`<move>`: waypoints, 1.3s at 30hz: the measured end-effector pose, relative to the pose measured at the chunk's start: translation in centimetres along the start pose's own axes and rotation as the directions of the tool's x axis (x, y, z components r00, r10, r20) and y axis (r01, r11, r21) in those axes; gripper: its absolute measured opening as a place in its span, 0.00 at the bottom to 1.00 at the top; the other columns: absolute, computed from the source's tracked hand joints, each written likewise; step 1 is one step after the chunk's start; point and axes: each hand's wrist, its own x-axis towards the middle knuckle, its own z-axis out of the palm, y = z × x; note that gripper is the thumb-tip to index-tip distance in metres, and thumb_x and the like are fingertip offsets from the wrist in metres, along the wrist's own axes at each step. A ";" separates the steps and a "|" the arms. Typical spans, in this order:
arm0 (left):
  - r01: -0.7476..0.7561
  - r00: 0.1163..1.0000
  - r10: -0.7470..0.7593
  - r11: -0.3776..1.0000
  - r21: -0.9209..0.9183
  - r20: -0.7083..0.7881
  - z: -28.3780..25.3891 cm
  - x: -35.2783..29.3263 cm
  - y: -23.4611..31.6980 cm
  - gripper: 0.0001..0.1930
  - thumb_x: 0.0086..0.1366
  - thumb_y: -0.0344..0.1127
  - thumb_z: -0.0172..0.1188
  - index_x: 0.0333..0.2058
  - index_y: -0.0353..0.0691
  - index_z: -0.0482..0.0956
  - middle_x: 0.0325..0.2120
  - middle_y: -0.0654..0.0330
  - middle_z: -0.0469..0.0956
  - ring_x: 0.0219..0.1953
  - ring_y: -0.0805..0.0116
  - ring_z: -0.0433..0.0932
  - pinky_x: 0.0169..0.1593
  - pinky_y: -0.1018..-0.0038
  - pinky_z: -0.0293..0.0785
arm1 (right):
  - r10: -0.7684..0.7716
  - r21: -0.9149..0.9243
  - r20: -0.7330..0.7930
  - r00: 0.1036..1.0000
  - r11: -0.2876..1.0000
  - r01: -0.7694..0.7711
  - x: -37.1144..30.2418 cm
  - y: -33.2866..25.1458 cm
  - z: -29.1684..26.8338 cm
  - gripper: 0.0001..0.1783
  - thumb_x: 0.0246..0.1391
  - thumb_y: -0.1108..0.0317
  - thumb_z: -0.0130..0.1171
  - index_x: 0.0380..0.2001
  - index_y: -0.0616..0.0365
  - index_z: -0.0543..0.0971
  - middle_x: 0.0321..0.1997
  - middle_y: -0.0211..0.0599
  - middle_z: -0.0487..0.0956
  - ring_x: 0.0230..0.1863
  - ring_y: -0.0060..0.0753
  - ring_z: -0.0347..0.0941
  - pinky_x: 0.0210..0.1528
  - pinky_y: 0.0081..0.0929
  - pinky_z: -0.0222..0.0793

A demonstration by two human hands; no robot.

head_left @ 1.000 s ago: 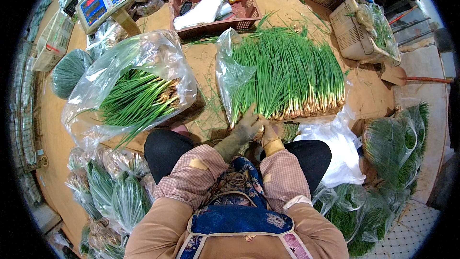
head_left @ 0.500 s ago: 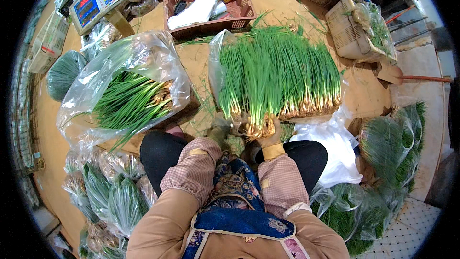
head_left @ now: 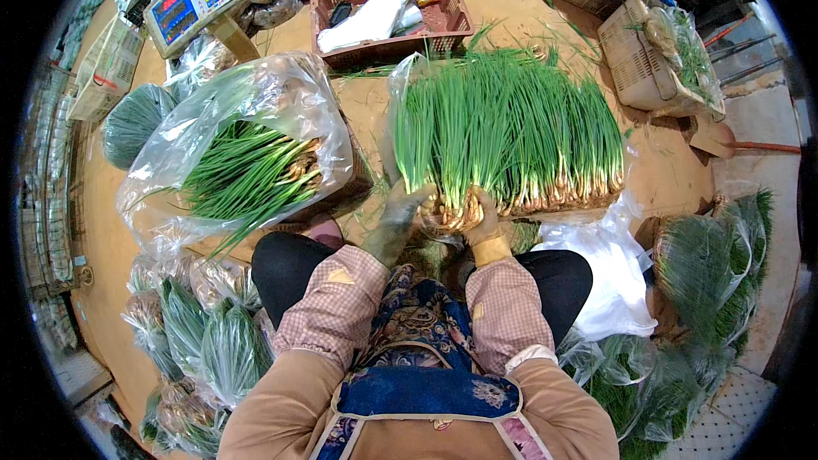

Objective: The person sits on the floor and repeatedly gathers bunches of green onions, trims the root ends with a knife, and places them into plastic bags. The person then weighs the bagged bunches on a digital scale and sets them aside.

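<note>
A wide row of scallions (head_left: 520,128) lies in front of me, green tops pointing away and pale, brownish root ends toward me. My left hand (head_left: 402,211), in a greyish glove, closes on the root ends at the row's left end. Beside it my right hand (head_left: 484,220), also gloved, grips the bulbs (head_left: 458,211) of the same bunch from the right. Clear plastic (head_left: 400,89) shows along the row's left edge. To the left, an open clear plastic bag (head_left: 158,175) holds more scallions (head_left: 247,175) lying slantwise. My fingertips are partly hidden among the roots.
Beyond the row stands a brown plastic crate (head_left: 388,53) with white plastic inside; a digital scale (head_left: 200,0) is at far left. A beige crate (head_left: 626,55) sits at far right. White plastic bags (head_left: 609,281) and bagged greens (head_left: 707,264) lie right, more bagged bunches (head_left: 230,345) left.
My left hand has moved forward and up against the left side of the bunch. The bunch now sits more evenly in the row. The whole view has shifted slightly.
</note>
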 end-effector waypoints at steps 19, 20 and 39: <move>-0.111 0.925 0.226 0.929 0.353 -0.306 -3.8 -3.3 1.9 0.12 0.56 0.38 0.56 0.33 0.37 0.70 0.20 0.64 0.72 0.20 0.79 0.69 0.22 0.82 0.66 | -0.018 0.082 -0.103 0.995 0.996 0.027 -4.6 0.0 0.0 0.17 0.46 0.54 0.53 0.36 0.52 0.73 0.39 0.48 0.74 0.37 0.55 0.71 0.36 0.49 0.71; -0.067 0.950 0.157 0.947 0.315 -0.269 -3.6 -4.0 2.4 0.15 0.57 0.44 0.54 0.35 0.38 0.69 0.21 0.64 0.72 0.20 0.80 0.68 0.22 0.82 0.65 | -0.054 0.083 -0.158 0.986 0.994 0.068 -5.0 0.1 -0.1 0.17 0.46 0.53 0.53 0.36 0.52 0.73 0.38 0.48 0.74 0.37 0.54 0.71 0.36 0.50 0.71; -0.197 0.836 0.455 -0.271 0.942 0.306 4.1 -11.5 -2.1 0.34 0.50 0.34 0.51 0.56 0.34 0.50 0.56 0.42 0.50 0.58 0.42 0.49 0.58 0.60 0.49 | -0.008 -0.183 0.032 0.999 0.983 0.013 -8.6 4.8 4.8 0.26 0.49 0.58 0.54 0.50 0.58 0.63 0.47 0.36 0.70 0.46 0.32 0.68 0.46 0.30 0.67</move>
